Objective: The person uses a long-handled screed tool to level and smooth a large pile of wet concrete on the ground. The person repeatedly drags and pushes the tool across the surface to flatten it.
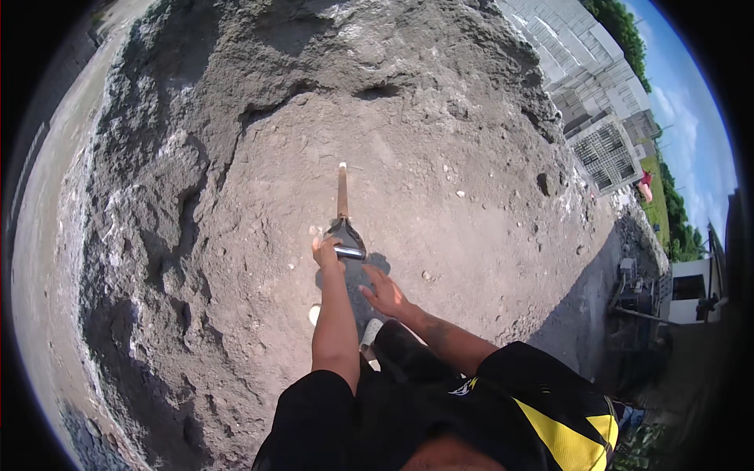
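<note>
Because the fisheye view bends everything toward its rim, the big grey-brown heap of damp sand and mortar (pixel 314 157) fills most of the picture, its left flank broken into rough, cracked clods and its middle smoother and paler (small white pebbles dot it). Its far edge is cut off at the top. To the right, a grey concrete ground strip (pixel 581 306) lies in shadow, with pale block buildings (pixel 597 94) and green trees under open sky beyond; what stands at the far right edge is too dark to make out. Standing upright in the heap is a long-handled shovel with a brown wooden shaft and dark grip (pixel 342 206); its blade is hidden, seen end-on or buried, I cannot tell which. The left hand (pixel 325 253) is closed around the metal crossbar of the grip. The right hand (pixel 385 293) hovers just beside it, fingers spread apart, holding nothing. One pale shoe toe (pixel 371 333) shows below, partly covered by dark clothing.
</note>
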Action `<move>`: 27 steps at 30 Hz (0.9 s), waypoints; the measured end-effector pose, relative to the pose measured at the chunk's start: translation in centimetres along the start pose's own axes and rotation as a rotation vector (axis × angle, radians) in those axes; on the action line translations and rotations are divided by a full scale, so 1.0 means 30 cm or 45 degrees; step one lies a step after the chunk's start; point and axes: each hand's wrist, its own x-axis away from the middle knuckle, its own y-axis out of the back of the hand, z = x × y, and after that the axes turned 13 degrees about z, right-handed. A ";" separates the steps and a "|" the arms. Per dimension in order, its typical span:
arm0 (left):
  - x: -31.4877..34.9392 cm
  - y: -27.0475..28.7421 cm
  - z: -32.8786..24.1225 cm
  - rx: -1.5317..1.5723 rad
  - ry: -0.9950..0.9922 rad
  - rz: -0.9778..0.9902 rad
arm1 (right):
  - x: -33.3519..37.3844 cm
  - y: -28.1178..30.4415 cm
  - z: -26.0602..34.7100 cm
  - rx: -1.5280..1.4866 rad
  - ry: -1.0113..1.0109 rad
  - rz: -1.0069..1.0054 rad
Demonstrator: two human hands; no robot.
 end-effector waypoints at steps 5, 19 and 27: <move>0.135 0.321 0.269 -0.151 0.468 -0.102 | 0.365 -0.145 -0.298 -0.311 -0.542 0.130; 0.433 0.214 -0.033 -0.104 0.045 -0.150 | 0.858 -0.061 -0.623 -0.353 -0.868 0.155; 0.163 0.469 -0.484 -0.264 -0.008 -0.403 | 0.064 0.010 -0.593 -0.615 -0.616 0.173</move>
